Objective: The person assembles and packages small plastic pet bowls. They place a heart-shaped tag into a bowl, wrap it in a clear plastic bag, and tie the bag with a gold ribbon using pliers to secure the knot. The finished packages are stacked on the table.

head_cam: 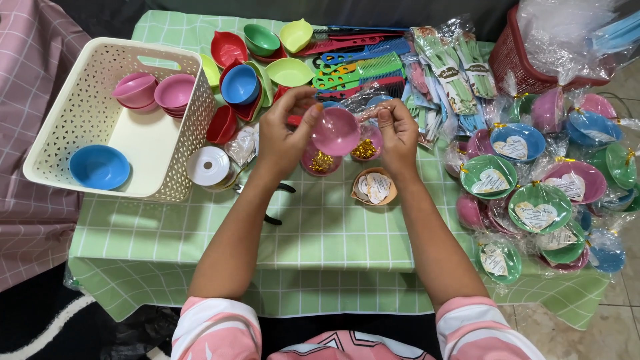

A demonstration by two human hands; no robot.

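Head view: I see both hands raised over the green checked cloth (320, 227). Left hand (283, 137) and right hand (398, 137) pinch a pink bowl (337, 131) between them, fingers closed on its rim, clear wrap around it. White basket (80, 107) at 9 o'clock, wrapped bowls (537, 200) at 3 o'clock, combs (360, 67) at 12 o'clock.

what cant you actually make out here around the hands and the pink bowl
Head view only:
- The pink bowl's rims are partly covered by the left hand and right hand.
- The black tool is mostly hidden behind the left forearm; its kind is unclear.
- The red basket is cut off by the top edge.
- The heart tags are too small to read.
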